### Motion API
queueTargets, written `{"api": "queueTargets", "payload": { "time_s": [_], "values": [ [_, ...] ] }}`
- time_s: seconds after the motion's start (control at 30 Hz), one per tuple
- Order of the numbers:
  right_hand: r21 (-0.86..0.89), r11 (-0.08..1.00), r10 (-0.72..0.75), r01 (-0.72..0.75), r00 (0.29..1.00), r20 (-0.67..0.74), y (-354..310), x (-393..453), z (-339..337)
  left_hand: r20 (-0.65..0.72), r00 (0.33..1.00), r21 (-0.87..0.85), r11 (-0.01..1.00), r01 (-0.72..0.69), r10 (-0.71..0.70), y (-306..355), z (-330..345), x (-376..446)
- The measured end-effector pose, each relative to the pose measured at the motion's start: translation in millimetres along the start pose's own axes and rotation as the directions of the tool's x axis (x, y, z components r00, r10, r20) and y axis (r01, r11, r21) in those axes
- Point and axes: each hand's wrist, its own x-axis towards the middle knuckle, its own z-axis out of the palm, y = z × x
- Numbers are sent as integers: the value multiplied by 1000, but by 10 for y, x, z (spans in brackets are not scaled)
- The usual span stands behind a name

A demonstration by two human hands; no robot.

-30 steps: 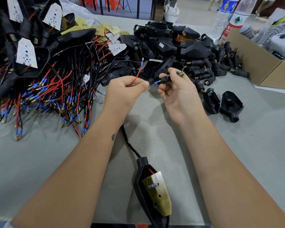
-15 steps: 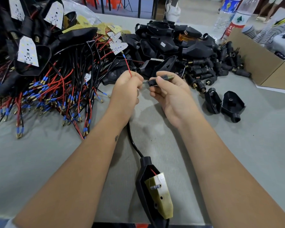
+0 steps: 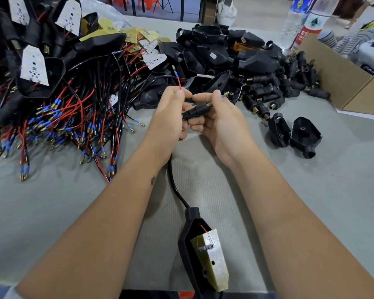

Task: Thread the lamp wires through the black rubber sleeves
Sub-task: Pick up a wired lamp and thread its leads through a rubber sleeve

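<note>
Gripping the black rubber sleeve (image 3: 198,110) between thumb and curled fingers, the right hand (image 3: 221,124) is presenting it near the centre of the view, its brass threaded end pointing toward 2 o'clock. A blue-capped wire tip (image 3: 224,95) is showing just beyond the right thumb; whether it has emerged from the sleeve cannot be told. The left hand (image 3: 171,113) is pinching the red wire (image 3: 179,83) directly beside the sleeve's near mouth, the wire's free end with blue collar and brass tip rising toward 12 o'clock.

The black cable (image 3: 174,186) is running from under the left hand toward 6 o'clock into the lamp housing (image 3: 188,244), which is lying on the grey table (image 3: 52,212) with its yellowish board (image 3: 212,262) uppermost.

Handling judgement: the wires are appearing thin, light and limp, likely to buckle if pushed from far back; taking hold close behind the crimped tip is advisable. The sleeve is appearing small and slightly pliable, its rubber likely to drag on the insulation; holding it at mid-body is keeping both mouths free.

Lying at 10 o'clock is a heap of finished lamps with red and black leads (image 3: 63,108); at 1 o'clock, a pile of loose sleeves (image 3: 274,91) and housings, with a cardboard box (image 3: 343,83) beyond.
</note>
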Motion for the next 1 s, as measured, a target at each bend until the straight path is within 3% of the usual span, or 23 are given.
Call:
{"api": "queueTargets", "payload": {
  "time_s": [0.2, 0.4, 0.5, 0.73, 1.0],
  "values": [
    [71, 997, -4, 8, 998, -56, 13, 18, -35, -32, 992, 119, 986, -119, 124, -11, -93, 35],
    [153, 988, 16, -2, 996, -93, 15, 52, -51, -83, 991, -198, 973, -117, 103, 55, -163, 50],
    [187, 982, 25, -5, 994, -105, 16, 60, -65, -121, 988, -239, 963, -123, 96, 60, -183, 62],
    [266, 964, 59, -23, 990, -129, 4, 75, -82, -136, 966, 141, 969, -201, 220, 14, -154, 52],
    [362, 932, 87, -22, 983, -164, -6, 85, -114, -20, 965, 278, 929, -246, 261, -36, -123, 41]
  ]
}}
